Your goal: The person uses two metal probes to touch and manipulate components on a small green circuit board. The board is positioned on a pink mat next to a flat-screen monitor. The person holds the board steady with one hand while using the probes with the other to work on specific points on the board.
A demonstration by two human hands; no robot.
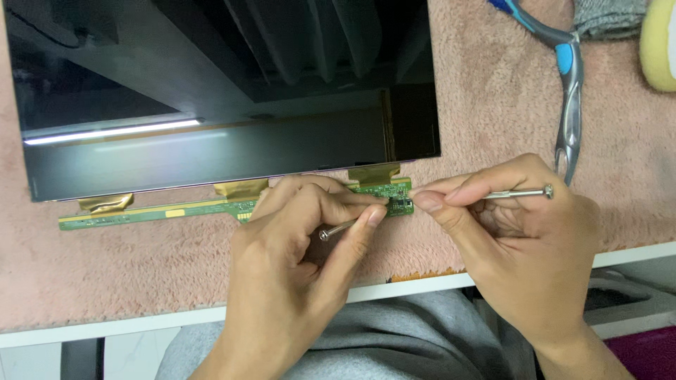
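Flat black glossy display panel [225,98] lying on a pink fluffy cloth mat [141,267], with a long narrow green circuit-board strip [162,211] just along its near edge, joined to it by gold-coloured flex tabs [241,187]. Left hand [296,260] curled closed over the right end of the strip, thumb and forefinger pinched on a thin silver metal tool [338,229] whose tip points at the board's end. Right hand [507,239] just beside, fingers closed in a pinch around a second slim silver metal tool [517,192], lying nearly level, fingertips touching the strip's right end [401,204]. Both hands meeting at that end, close together. Farther right on the mat, well apart from the hands, a pair of pliers with blue and grey handles [570,91]. At the upper right corner, a grey cloth [609,17] and a yellow rounded object [660,46], cut off by the edge. White table edge [105,327] below the mat, grey trousers [394,338] underneath
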